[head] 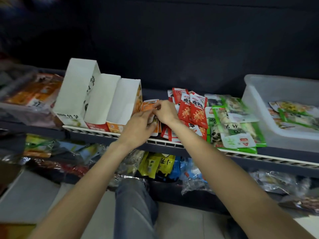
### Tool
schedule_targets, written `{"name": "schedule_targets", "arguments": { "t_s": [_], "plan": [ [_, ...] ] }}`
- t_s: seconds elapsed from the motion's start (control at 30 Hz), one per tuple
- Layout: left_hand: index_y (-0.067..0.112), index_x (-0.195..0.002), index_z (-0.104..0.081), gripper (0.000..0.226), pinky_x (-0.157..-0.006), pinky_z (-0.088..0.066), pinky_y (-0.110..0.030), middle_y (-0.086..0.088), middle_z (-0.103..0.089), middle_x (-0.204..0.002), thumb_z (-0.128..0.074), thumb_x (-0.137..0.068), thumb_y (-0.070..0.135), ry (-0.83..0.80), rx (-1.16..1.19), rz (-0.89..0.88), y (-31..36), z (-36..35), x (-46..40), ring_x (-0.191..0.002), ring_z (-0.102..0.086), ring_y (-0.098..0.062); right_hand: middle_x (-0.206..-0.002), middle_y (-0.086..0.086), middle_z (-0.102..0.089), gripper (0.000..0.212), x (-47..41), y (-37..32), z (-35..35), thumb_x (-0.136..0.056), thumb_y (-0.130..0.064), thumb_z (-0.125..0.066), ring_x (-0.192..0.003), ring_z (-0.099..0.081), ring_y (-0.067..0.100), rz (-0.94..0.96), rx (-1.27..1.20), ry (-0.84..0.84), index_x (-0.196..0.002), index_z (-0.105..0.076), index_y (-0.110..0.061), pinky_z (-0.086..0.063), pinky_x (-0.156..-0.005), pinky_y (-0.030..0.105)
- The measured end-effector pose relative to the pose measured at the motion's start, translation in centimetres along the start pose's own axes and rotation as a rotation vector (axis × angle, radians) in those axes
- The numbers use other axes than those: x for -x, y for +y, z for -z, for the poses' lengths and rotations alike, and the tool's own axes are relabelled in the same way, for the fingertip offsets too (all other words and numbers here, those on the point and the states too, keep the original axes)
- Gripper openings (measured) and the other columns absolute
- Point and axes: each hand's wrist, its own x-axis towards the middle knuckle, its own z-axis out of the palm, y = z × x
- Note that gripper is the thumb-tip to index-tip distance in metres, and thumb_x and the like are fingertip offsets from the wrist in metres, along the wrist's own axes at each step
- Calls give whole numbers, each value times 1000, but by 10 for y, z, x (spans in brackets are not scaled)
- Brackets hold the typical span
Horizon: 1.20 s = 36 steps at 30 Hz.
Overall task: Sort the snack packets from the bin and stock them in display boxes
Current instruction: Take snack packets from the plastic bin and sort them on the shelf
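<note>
Both hands meet over the shelf's (174, 144) front edge: left hand (138, 127) and right hand (166, 112) pinch a stack of orange packets (148, 107) just right of three white display boxes (96, 99). Red packets (193, 109), then green packets (231, 125), lie rightward. Translucent bin (259, 99) at right end, packets inside.

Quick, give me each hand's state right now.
Left hand: holding the orange packets, fingers curled round the stack.
Right hand: pinching the same orange packets at their upper edge.
</note>
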Motion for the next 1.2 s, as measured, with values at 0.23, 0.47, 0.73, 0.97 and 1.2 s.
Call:
{"name": "schedule_targets", "arguments": {
  "t_s": [0.23,0.47,0.73,0.97,1.2],
  "plan": [
    [13,-119,-55,31,-72,-48,-34,-8,-67,-105,-41,-98,30,155,-455,-70,26,6,0,-94,-62,-26,-107,4,-71,24,29,4,64,-95,-15,-51,-95,-66,20,216,166,35,-108,-71,-13,-48,-90,31],
    [20,-104,-69,26,-64,-49,-31,-1,-72,-89,-50,-90,29,342,-171,-388,110,-2,-36,-80,-66,-23,-80,-11,-70,19,87,62,190,-93,-26,-55,-67,-64,4,260,255,139,-105,-70,-26,-51,-70,30],
    [20,-131,-54,39,-103,-35,-33,1,-53,-134,-53,-94,33,-97,152,-523,219,-81,-107,-125,-43,-16,-92,5,-74,18,84,201,295,-86,-18,-66,-89,-68,20,-88,432,237,-102,-72,-19,-51,-85,33],
    [20,-143,-39,59,-115,-16,-31,3,-32,-153,-45,-94,52,-191,-29,-472,236,-113,-129,-140,-27,-14,-141,5,-50,71,29,250,292,-82,-42,-69,-123,-51,26,-193,655,-241,-143,-37,-24,-42,-101,36],
    [23,-143,-41,60,-115,-12,-31,6,-32,-152,-46,-92,55,-164,-9,-486,229,-118,-131,-141,-26,-10,-131,6,-55,63,2,266,282,-84,-51,-63,-111,-54,28,-177,844,-349,-137,-40,-27,-44,-87,35]
  ]
}}
